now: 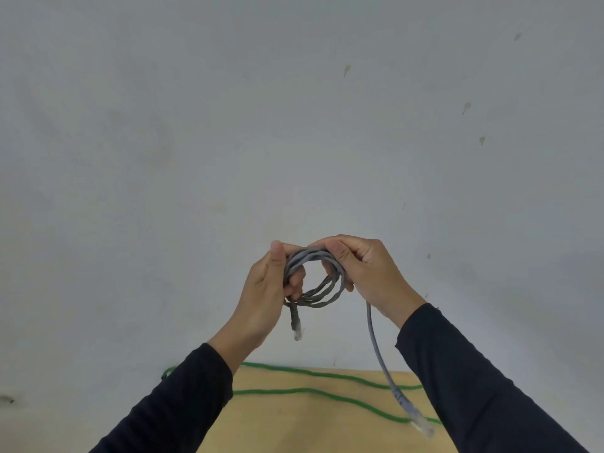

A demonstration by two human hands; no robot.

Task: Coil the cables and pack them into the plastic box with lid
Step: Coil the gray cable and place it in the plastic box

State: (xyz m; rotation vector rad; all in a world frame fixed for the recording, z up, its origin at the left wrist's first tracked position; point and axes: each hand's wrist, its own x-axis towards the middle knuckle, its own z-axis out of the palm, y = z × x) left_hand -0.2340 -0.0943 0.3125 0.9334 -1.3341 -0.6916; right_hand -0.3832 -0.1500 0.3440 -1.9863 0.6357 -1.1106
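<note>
A grey network cable [322,294] is wound into a small coil held up in front of a pale wall. My left hand [266,292] grips the coil's left side, and one short end with a clear plug [296,331] dangles below it. My right hand [369,273] pinches the coil's top right. From under that hand a long loose tail hangs down to a second clear plug [421,425]. A green cable [313,392] lies in wavy lines on the wooden table [294,426] below. The plastic box is out of view.
The wooden table fills only the bottom middle of the view, between my dark sleeves. A bare grey-white wall with a few small marks [465,107] takes up everything above and behind my hands.
</note>
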